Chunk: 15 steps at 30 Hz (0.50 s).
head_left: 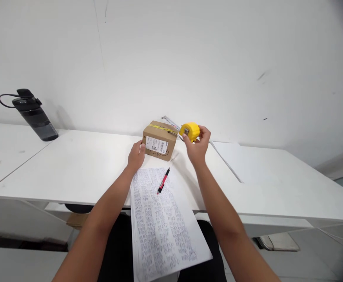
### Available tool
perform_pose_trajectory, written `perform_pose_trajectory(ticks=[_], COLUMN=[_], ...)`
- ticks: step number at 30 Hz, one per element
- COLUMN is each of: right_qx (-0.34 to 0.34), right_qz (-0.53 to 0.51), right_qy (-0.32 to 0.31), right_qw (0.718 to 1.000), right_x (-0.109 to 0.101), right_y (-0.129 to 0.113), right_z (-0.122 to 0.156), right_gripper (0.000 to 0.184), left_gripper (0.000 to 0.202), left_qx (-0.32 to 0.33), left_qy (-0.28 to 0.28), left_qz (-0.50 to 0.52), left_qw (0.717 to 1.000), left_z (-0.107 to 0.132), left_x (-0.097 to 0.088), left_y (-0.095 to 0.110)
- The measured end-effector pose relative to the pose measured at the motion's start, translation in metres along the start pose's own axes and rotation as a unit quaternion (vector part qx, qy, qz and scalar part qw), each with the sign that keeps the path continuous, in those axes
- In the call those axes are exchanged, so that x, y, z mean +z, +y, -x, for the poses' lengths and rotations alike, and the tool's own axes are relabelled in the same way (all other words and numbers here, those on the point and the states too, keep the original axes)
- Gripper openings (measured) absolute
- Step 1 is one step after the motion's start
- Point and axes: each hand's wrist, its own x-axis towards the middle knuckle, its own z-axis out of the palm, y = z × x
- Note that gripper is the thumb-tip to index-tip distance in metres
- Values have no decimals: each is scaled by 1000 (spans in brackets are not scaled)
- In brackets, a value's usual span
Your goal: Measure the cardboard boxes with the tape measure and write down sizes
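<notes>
A small brown cardboard box (170, 153) with a white shipping label (156, 145) and yellow tape along its top stands tilted on the white table. My left hand (136, 155) grips the box at its left side, thumb on the near face. My right hand (199, 143) is closed round a yellow tape measure (191, 130), held up just right of the box. A length of its pale metal blade (171, 122) shows behind the box, slanting up to the left. A thin dark cord loops between the tape measure and the box.
Handwritten sheets (162, 227) hang over the table's front edge, with a red and black pen (163, 181) lying on them. A dark water bottle (36, 115) stands at the far left by the wall. White paper (233, 156) lies at the right.
</notes>
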Motion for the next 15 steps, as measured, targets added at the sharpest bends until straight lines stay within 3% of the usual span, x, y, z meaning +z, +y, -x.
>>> perform_pose_trajectory(ticks=[5, 9, 11, 13, 15], right_qx=[-74, -91, -114, -122, -118], right_qz=[64, 71, 88, 126, 165], right_qy=[69, 60, 65, 70, 59], right_qw=[993, 991, 987, 982, 977], right_x=[23, 26, 24, 22, 22], right_y=[-14, -2, 5, 8, 6], right_z=[36, 43, 45, 49, 52], right_gripper=[56, 58, 59, 59, 59], left_gripper=[61, 48, 44, 37, 32], left_qx=[71, 95, 103, 110, 76], left_qy=[-19, 73, 100, 60, 7], left_qz=[-49, -39, -26, -57, -100], left_qw=[996, 992, 989, 990, 992], left_z=[21, 25, 2, -38, -84], left_x=[-1, -9, -10, -5, 7], left_y=[18, 59, 88, 114, 130])
